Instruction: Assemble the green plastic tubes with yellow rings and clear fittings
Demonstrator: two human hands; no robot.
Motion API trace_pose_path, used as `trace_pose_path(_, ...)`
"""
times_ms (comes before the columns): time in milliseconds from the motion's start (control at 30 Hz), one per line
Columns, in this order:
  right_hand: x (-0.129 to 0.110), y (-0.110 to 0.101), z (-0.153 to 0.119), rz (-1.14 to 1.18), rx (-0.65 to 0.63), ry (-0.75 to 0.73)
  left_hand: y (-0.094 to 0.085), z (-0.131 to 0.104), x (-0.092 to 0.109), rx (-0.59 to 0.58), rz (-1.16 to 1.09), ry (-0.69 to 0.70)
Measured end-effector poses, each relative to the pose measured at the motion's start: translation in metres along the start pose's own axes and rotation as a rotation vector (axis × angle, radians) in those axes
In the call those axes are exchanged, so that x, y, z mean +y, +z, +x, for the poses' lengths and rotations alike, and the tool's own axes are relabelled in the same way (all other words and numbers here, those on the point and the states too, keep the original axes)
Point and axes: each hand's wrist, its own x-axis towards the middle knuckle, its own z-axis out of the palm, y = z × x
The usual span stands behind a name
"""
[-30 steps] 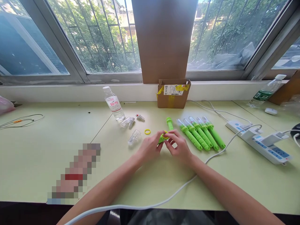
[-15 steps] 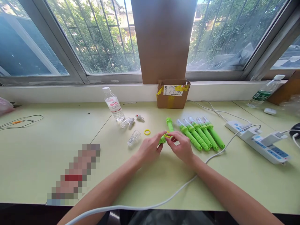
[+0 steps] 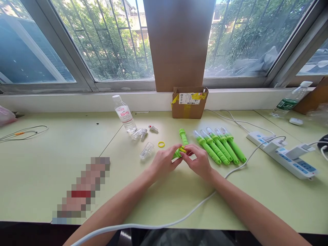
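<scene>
My left hand (image 3: 164,162) is closed around a green plastic piece (image 3: 176,154), mostly covered by the fingers. The fingertips of my right hand (image 3: 199,160) pinch a yellow ring (image 3: 182,149) at the end of that green piece; whether it is fully around the end I cannot tell. Just beyond the fingers lies a green stick handle (image 3: 183,136). Another yellow ring (image 3: 161,146) rests on the table to the left, near a clear plastic cap (image 3: 147,151). Several green sticks with clear caps (image 3: 215,150) lie side by side to the right.
A water bottle (image 3: 125,114) stands at the back left, near small clear and white parts (image 3: 143,134). Behind is a cardboard box (image 3: 189,110). At right are a power strip (image 3: 282,155) and another bottle (image 3: 289,102). A white cable (image 3: 189,215) crosses in front.
The green handle beyond my fingers has shifted slightly left. The yellow ring shows more clearly between my fingertips, and both hands stay in nearly the same place.
</scene>
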Motion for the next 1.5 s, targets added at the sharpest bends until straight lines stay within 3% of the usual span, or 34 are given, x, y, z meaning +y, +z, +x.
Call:
trace_pose_path(367, 0.001, -0.001, -0.001, 0.023, -0.012, -0.038, -0.002, 0.002, 0.001, -0.029, -0.182, -0.102)
trace_pose_path(667, -0.008, 0.001, 0.004, 0.124, 0.001, 0.044, -0.004, 0.003, 0.003, 0.006, -0.234, -0.115)
trace_pose_path(867, -0.005, -0.001, 0.003, 0.143, -0.071, 0.096, -0.004, 0.003, -0.002, -0.025, -0.162, -0.094)
trace_pose_path(1300, -0.009, 0.000, 0.001, 0.146, 0.024, 0.027, -0.003, 0.003, 0.002, -0.016, -0.241, -0.104)
trace_pose_path(1500, -0.008, -0.003, 0.004, 0.124, -0.002, 0.031, -0.005, 0.004, 0.001, -0.058, -0.353, -0.145)
